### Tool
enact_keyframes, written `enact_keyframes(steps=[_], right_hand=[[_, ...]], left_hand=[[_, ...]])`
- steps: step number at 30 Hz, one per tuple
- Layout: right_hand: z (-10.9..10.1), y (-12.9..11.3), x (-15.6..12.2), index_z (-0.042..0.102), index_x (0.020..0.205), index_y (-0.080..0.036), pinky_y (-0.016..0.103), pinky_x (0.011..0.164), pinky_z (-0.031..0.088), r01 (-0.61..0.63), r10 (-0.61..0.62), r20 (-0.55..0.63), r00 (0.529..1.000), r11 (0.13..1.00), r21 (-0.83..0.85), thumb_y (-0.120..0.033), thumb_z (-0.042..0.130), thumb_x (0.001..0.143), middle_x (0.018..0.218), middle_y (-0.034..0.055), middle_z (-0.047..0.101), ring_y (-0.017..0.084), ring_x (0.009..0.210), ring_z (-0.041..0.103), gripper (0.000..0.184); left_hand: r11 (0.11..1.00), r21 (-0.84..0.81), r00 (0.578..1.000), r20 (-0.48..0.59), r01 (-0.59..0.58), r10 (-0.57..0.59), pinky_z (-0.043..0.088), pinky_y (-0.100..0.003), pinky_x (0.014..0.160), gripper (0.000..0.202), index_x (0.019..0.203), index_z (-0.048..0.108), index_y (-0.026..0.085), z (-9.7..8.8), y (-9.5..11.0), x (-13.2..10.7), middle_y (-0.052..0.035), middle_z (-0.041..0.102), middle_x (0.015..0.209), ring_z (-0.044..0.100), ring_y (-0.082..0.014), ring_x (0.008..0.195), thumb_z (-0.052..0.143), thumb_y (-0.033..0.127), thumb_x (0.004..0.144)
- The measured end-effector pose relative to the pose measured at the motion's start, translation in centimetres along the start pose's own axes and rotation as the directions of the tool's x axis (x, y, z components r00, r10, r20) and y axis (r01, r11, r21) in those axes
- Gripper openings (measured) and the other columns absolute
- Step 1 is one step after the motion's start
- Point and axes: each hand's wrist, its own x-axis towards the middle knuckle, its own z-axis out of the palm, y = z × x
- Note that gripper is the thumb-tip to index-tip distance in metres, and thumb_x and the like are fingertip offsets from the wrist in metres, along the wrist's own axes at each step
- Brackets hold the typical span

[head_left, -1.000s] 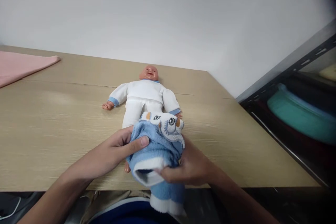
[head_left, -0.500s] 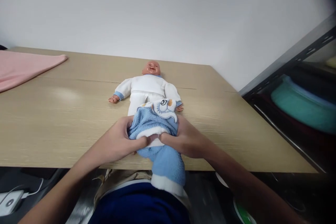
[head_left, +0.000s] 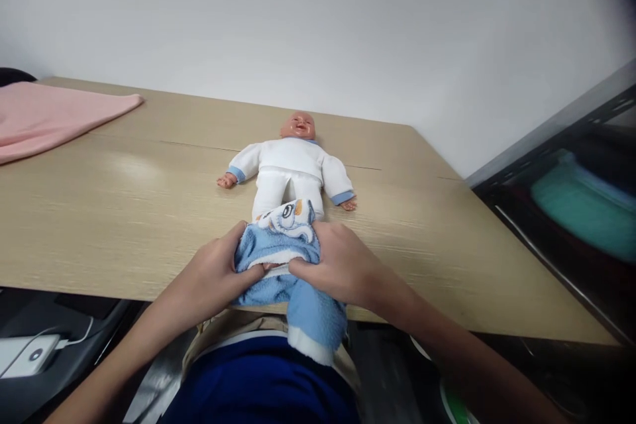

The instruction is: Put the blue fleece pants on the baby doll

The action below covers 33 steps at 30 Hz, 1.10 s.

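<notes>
A baby doll [head_left: 292, 158] in a white top with blue cuffs and white leggings lies on its back on the table, head away from me. Over its lower legs are bunched blue fleece baby trousers [head_left: 263, 245] with white trim and an embroidered bird face. My left hand [head_left: 223, 268] is closed on their left side, thumb at the white band. On the right side my right hand [head_left: 342, 262] grips the same trousers, its thumb close to the other thumb. One trouser leg hangs over the table's front edge. The doll's feet are hidden.
A pink cloth [head_left: 59, 116] lies on the table [head_left: 149, 225] at the left. Right of the table stands a dark rack [head_left: 517, 238] with a teal item [head_left: 586, 205]. A white device with a cable [head_left: 32, 354] sits below the table at the left.
Both hands have shifted slightly left relative to the doll, with the trousers bunched between them. The thumbs are closer together, and the doll's right-side hand shows more. The camera view has shifted a little.
</notes>
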Motion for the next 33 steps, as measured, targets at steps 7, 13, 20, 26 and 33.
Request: enact_keyframes(steps=[7, 13, 20, 26, 33], right_hand=[[2.2, 0.2, -0.3, 0.064, 0.088, -0.021, 0.035, 0.071, 0.038, 0.023, -0.026, -0.024, 0.999, 0.993, -0.115, -0.035, 0.078, 0.096, 0.09, 0.0055, 0.073, 0.023, 0.08, 0.063, 0.022], [2.5, 0.2, 0.2, 0.073, 0.112, -0.017, 0.04, 0.092, 0.051, 0.088, -0.088, 0.004, 0.996, 0.991, -0.104, -0.033, 0.079, 0.1, 0.114, 0.013, 0.08, 0.031, 0.105, 0.074, 0.021], [2.9, -0.6, 0.4, 0.069, 0.14, -0.014, 0.051, 0.113, 0.052, 0.12, -0.112, 0.096, 0.989, 0.989, -0.09, -0.034, 0.081, 0.105, 0.146, 0.02, 0.075, 0.039, 0.133, 0.071, 0.043], [3.3, 0.5, 0.5, 0.072, 0.122, -0.014, 0.046, 0.098, 0.054, 0.051, -0.041, 0.099, 0.994, 0.994, -0.099, -0.033, 0.079, 0.103, 0.128, 0.0199, 0.08, 0.038, 0.117, 0.075, 0.028], [3.5, 1.3, 0.4, 0.068, 0.125, -0.016, 0.038, 0.084, 0.05, 0.006, -0.006, -0.02, 1.0, 1.0, 0.024, -0.025, 0.084, 0.091, 0.117, 0.0147, 0.081, 0.033, 0.101, 0.075, 0.038]], left_hand=[[0.993, 0.116, 0.999, 0.048, -0.017, 0.011, 0.052, -0.043, 0.079, 0.036, 0.11, 0.057, 0.026, 0.7, -1.3, 0.3, -0.0063, 0.078, 0.098, 0.074, -0.0358, 0.09, 0.06, 0.057, 0.093], [0.989, 0.142, 0.998, 0.041, -0.05, 0.044, 0.047, -0.039, 0.075, 0.026, 0.101, 0.056, 0.027, 0.4, -2.0, 0.5, -0.0053, 0.076, 0.097, 0.072, -0.0331, 0.087, 0.062, 0.052, 0.097], [0.983, 0.144, 0.991, 0.086, -0.116, 0.104, 0.048, -0.04, 0.081, 0.024, 0.106, 0.06, 0.026, 0.5, -3.6, 0.8, -0.0072, 0.078, 0.108, 0.072, -0.0324, 0.091, 0.072, 0.047, 0.1], [0.998, 0.02, 0.998, 0.011, -0.061, 0.061, 0.052, -0.042, 0.084, 0.034, 0.117, 0.055, 0.023, 1.2, -3.3, 1.0, -0.0047, 0.071, 0.103, 0.071, -0.0325, 0.096, 0.069, 0.045, 0.096], [0.961, -0.252, 0.992, -0.082, -0.115, 0.097, 0.057, -0.041, 0.107, 0.052, 0.144, 0.058, 0.022, 2.0, -4.3, 1.2, -0.0087, 0.074, 0.139, 0.071, -0.0315, 0.126, 0.075, 0.036, 0.097]])
